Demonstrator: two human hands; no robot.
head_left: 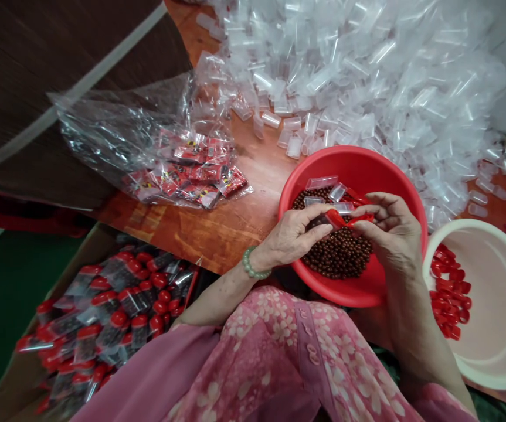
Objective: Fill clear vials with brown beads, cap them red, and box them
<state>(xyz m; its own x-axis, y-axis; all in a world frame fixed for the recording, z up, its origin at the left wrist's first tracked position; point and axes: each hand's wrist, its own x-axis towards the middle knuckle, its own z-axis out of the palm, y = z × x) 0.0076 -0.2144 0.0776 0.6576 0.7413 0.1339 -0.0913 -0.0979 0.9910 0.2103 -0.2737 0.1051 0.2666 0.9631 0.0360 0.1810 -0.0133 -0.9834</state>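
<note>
Over a red basin point(353, 298) of small brown balls point(340, 255), both my hands meet at a small container with a red end piece point(335, 218). My left hand point(294, 234), with a green bead bracelet at the wrist, is closed around the container's body. Pinched in the fingers of my right hand point(389, 225) is a red plastic piece point(362, 220), close against the container's red end. Several clear plastic containers point(322, 182) lie on the balls behind my hands.
Clear containers point(349, 76) are heaped at the back. A white basin point(494, 299) with red caps point(450, 293) stands right. Red packets point(200, 170) lie in clear plastic on the table point(257, 170). A cardboard box point(13, 384) at lower left holds filled, red-capped containers point(121, 299).
</note>
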